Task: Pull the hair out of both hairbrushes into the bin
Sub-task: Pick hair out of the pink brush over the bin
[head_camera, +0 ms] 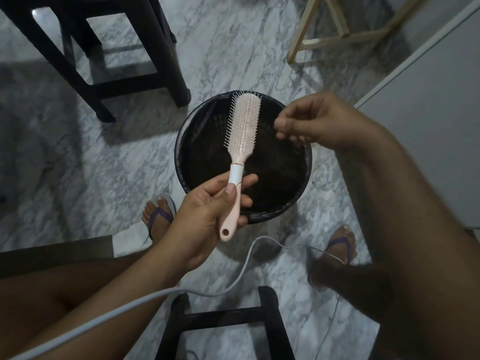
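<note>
A pink hairbrush (242, 126) with a white collar is held over the round black bin (301, 188), bristles facing up. My left hand (207, 211) grips its handle from below. My right hand (309, 123) hovers to the right of the brush head, above the bin's right side, with thumb and fingers pinched together. Dark strands of hair may be in that pinch, but they are hard to tell against the dark bin. Only one hairbrush is in view.
The bin stands on a grey marble floor between my feet in purple flip-flops (159, 216). A dark stool (104, 61) is at the back left, a light wooden frame (337, 32) at the back right, a white wall (428, 113) on the right. A grey cable (241, 268) runs across the front.
</note>
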Demonstrator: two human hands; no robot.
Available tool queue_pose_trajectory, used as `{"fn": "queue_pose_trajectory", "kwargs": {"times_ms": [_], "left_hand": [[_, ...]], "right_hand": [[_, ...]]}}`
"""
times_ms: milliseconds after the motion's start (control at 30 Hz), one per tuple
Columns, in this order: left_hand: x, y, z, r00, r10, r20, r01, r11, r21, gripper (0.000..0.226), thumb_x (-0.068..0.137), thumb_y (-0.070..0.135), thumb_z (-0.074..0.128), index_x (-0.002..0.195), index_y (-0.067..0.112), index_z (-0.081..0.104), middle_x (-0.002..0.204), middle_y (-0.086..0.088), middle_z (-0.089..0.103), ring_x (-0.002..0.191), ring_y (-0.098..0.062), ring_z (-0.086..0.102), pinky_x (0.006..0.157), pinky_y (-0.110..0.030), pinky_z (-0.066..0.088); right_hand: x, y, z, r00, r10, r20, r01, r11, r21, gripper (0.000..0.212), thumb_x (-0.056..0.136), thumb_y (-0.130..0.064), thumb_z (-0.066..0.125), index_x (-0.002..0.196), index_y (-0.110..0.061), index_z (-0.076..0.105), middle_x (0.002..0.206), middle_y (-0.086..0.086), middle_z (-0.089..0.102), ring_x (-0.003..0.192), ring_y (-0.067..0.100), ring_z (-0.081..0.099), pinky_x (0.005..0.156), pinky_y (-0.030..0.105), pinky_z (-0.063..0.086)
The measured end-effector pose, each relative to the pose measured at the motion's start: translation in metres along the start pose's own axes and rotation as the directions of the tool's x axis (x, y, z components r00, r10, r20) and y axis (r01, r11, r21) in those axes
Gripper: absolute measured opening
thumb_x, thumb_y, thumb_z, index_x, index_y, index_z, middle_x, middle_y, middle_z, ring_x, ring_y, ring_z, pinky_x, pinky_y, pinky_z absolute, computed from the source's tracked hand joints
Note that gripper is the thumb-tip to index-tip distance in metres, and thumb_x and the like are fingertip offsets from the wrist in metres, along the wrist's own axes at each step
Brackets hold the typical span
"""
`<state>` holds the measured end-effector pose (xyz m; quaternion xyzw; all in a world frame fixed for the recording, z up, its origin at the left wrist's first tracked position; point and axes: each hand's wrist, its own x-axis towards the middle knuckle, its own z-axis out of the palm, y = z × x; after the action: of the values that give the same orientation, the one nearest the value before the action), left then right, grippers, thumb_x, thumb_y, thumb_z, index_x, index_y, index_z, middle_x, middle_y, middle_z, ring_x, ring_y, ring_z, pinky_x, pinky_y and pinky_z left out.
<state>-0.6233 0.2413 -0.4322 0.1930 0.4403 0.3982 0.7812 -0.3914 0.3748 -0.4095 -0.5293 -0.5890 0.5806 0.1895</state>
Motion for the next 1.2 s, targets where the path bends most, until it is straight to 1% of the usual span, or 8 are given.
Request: {"fn": "queue_pose_trajectory", "kwargs": {"times_ms": [167, 300, 400, 567, 733, 933, 1067, 1200], "left_hand": [[0.0, -0.002, 0.002, 0.999, -0.039, -0.011, 0.039, 0.999, -0.003, 0.042, 0.09, 0.015, 0.054, 0.13, 0.006, 0.057, 0.123, -0.012, 0.071, 0.086, -0.014, 0.071, 0.065, -0.029, 0.059], [0.002, -0.003, 0.003, 0.999, -0.049, -0.022, 0.048, 0.997, -0.057, 0.039, 0.091, 0.012, 0.055, 0.129, 0.008, 0.06, 0.12, -0.015, 0.071, 0.071, -0.009, 0.059, 0.055, -0.023, 0.049], [0.002, -0.005, 0.003, 0.998, -0.037, -0.044, 0.035, 0.998, -0.043, 0.036, 0.096, 0.008, 0.052, 0.13, 0.011, 0.061, 0.119, -0.013, 0.071, 0.069, -0.008, 0.054, 0.054, -0.022, 0.045], [0.001, -0.005, 0.005, 0.999, -0.002, -0.046, 0.0, 0.999, -0.039, 0.037, 0.093, 0.008, 0.055, 0.129, 0.012, 0.062, 0.114, -0.01, 0.071, 0.069, -0.008, 0.052, 0.054, -0.022, 0.045], [-0.001, -0.006, 0.008, 0.999, -0.008, -0.049, 0.006, 0.999, -0.048, 0.035, 0.093, 0.007, 0.054, 0.126, 0.012, 0.063, 0.114, -0.011, 0.072, 0.068, -0.009, 0.052, 0.053, -0.022, 0.044], [-0.003, -0.01, 0.01, 0.999, -0.031, -0.039, 0.029, 0.999, -0.034, 0.037, 0.092, 0.009, 0.055, 0.127, 0.014, 0.063, 0.114, -0.01, 0.072, 0.069, -0.009, 0.052, 0.054, -0.023, 0.043], [-0.004, -0.013, 0.01, 0.999, -0.027, -0.045, 0.026, 0.999, -0.022, 0.036, 0.089, 0.01, 0.057, 0.124, 0.013, 0.064, 0.113, -0.009, 0.073, 0.068, -0.009, 0.052, 0.054, -0.023, 0.043], [-0.005, -0.013, 0.009, 0.999, -0.025, -0.038, 0.025, 1.0, -0.013, 0.035, 0.088, 0.011, 0.058, 0.122, 0.013, 0.067, 0.114, -0.01, 0.072, 0.069, -0.01, 0.052, 0.053, -0.023, 0.043]], "right_hand": [[0.002, -0.013, 0.012, 0.968, -0.101, -0.231, 0.103, 0.995, -0.006, 0.008, 0.096, -0.018, 0.067, 0.095, -0.014, 0.073, 0.072, -0.007, 0.07, 0.062, 0.001, 0.059, 0.061, 0.017, 0.051], [-0.003, -0.03, 0.048, 0.987, -0.155, -0.04, 0.12, 0.884, -0.452, 0.062, 0.059, -0.052, 0.09, 0.114, -0.035, 0.069, 0.101, -0.008, 0.059, 0.079, -0.002, 0.054, 0.076, 0.02, 0.05], [-0.003, -0.029, 0.067, 0.958, -0.274, -0.089, 0.162, 0.768, -0.62, 0.051, 0.061, -0.055, 0.087, 0.107, -0.037, 0.072, 0.103, -0.007, 0.054, 0.09, 0.005, 0.055, 0.082, 0.034, 0.054], [0.005, -0.026, 0.077, 0.905, -0.399, -0.15, 0.224, 0.745, -0.628, 0.016, 0.081, -0.042, 0.072, 0.086, -0.029, 0.079, 0.085, -0.011, 0.061, 0.081, 0.009, 0.06, 0.072, 0.038, 0.052], [0.013, -0.024, 0.067, 0.842, -0.39, -0.374, 0.153, 0.836, -0.527, 0.021, 0.092, -0.034, 0.061, 0.093, -0.019, 0.076, 0.079, -0.007, 0.072, 0.075, 0.01, 0.066, 0.073, 0.039, 0.055], [0.011, -0.024, 0.07, 0.898, -0.354, -0.261, 0.122, 0.771, -0.625, 0.042, 0.072, -0.062, 0.074, 0.104, -0.035, 0.076, 0.11, -0.01, 0.06, 0.112, 0.017, 0.054, 0.094, 0.038, 0.048], [0.012, -0.026, 0.068, 0.899, -0.363, -0.245, 0.138, 0.765, -0.629, 0.018, 0.08, -0.047, 0.076, 0.085, -0.03, 0.078, 0.091, -0.011, 0.064, 0.094, 0.012, 0.06, 0.082, 0.037, 0.051], [0.013, -0.028, 0.054, 0.814, -0.368, -0.449, 0.162, 0.887, -0.433, 0.016, 0.085, -0.03, 0.075, 0.085, -0.015, 0.079, 0.077, -0.003, 0.074, 0.071, 0.006, 0.066, 0.072, 0.024, 0.054]]}}
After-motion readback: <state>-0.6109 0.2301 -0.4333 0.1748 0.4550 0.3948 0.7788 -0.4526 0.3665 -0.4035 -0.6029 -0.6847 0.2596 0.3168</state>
